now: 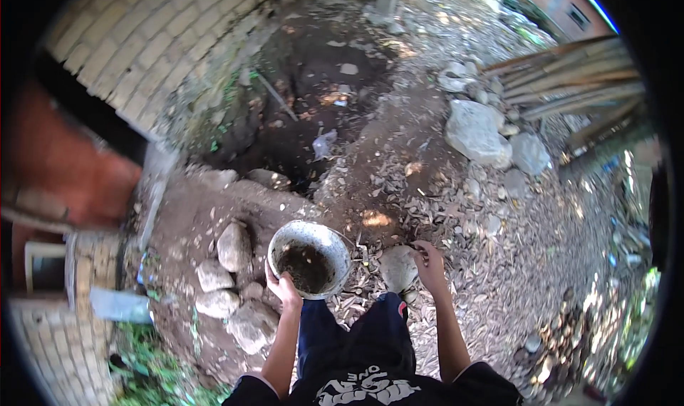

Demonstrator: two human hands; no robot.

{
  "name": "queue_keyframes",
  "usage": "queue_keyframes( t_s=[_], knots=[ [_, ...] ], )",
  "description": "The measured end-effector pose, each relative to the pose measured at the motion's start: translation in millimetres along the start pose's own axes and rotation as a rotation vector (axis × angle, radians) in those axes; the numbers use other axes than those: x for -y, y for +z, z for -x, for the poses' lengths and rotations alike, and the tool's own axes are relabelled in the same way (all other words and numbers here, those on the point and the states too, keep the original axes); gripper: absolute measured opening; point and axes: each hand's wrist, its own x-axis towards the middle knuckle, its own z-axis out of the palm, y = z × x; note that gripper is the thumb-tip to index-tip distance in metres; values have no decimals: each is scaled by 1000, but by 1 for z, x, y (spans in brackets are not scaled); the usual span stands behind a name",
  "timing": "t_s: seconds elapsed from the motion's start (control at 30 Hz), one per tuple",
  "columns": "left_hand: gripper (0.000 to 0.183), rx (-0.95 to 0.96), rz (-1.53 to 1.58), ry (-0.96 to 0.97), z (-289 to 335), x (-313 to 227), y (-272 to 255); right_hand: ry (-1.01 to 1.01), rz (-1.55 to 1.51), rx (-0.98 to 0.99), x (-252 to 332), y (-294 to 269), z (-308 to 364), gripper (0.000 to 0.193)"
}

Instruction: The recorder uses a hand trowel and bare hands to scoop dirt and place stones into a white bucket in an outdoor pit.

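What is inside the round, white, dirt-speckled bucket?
The round, white, dirt-speckled bucket, held by the left hand, contains dark brown, soil-like matter. It covers the bottom, so anything beneath cannot be seen.

A wall of tan blocks (164, 35) stands on the far left. Beside it is a dark hole (296, 49) in the dirt, with a thin stick (276, 96) at its left side and a see-through bag (325, 144) in it. Near on the left are a bunch of stones (222, 302) and green plants (160, 363). On the far right, a big pale rock (474, 131) sits near long wooden poles (570, 78). Dry leaves (491, 292) cover the ground on the right.
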Motion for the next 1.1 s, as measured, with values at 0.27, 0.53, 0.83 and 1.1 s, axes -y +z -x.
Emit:
queue_keyframes(
  t_s=[0.27, 0.53, 0.83, 1.1],
  knots=[
    [73, 287, -202, 33, -128, 49, -1, 225, 27, -126, -16, 129, 8, 31],
    [70, 384, -320, -66, -199, 211, 9, 303, 178, -56, -196, 281, -37, 32],
    [75, 453, -339, 79, -258, 391, 57, 258, 468, 141, -409, 389, -50, 54],
    [82, 502, -143, -14, -279, 431, 71, 322, 840, 361, -536, 438, -66, 83]
  ],
)
